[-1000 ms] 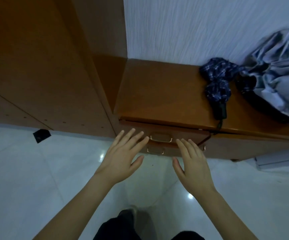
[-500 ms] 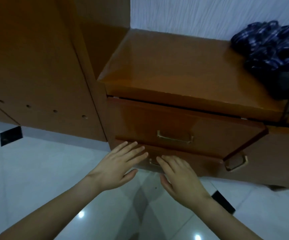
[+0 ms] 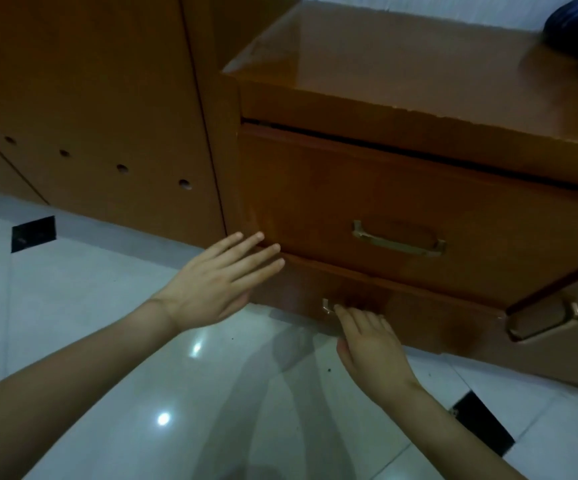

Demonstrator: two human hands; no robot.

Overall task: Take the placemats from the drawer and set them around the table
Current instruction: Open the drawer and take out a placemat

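Orange-brown lacquered wood makes up the cabinet (image 3: 419, 109), its glossy flat top meeting a tall side panel (image 3: 90, 98) drilled with a row of small round holes. Below spreads a pale, shiny tiled floor (image 3: 107, 341) with square black insets and bright light spots. The upper drawer (image 3: 367, 209) sits slightly proud of the frame, a dark gap along its top edge, and carries a slim brass bar handle (image 3: 398, 239). The lower drawer (image 3: 401, 313) is shut; no placemats show, so whatever it holds is hidden. A second brass handle (image 3: 543, 322) hangs at the right.

The left hand (image 3: 218, 289) is flat and spread, fingers straight, tips touching the cabinet's lower left corner, holding nothing. The right hand (image 3: 370, 344) reaches to the lower drawer's brass handle (image 3: 327, 305), fingers curling onto it; how firmly it grips cannot be told.

Compared with half a second ago, the view has closed in and dropped, and the right hand has reached the handle.
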